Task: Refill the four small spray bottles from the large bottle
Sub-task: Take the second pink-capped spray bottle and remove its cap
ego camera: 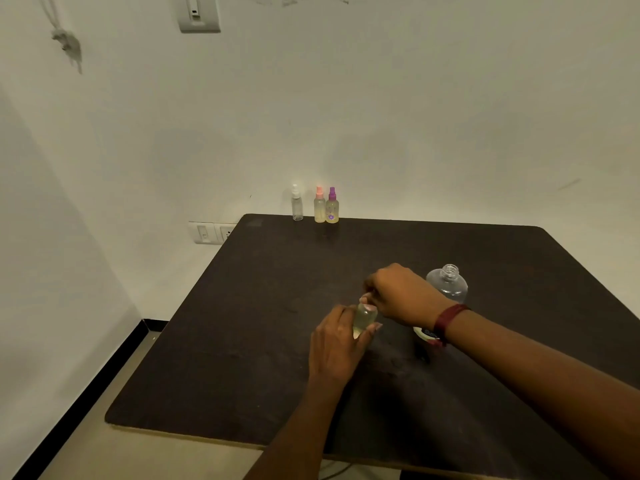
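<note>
Dark table (pixel 242 341) below: left hand (pixel 337 344) gripped the small spray bottle (pixel 364 319), and right hand (pixel 403 294) pinched at its top.

Location type: plain indoor room, domestic or small-office; the view does not settle which. Indicators: painted off-white wall (pixel 415 116) meeting a second wall at a corner; switch-and-socket plate (pixel 211 233) set low beside the table (pixel 277 341); second wall-mounted unit (pixel 198 13) high up; black skirting (pixel 86 400) along a pale floor (pixel 104 445). The dark table stands against the wall.
</note>
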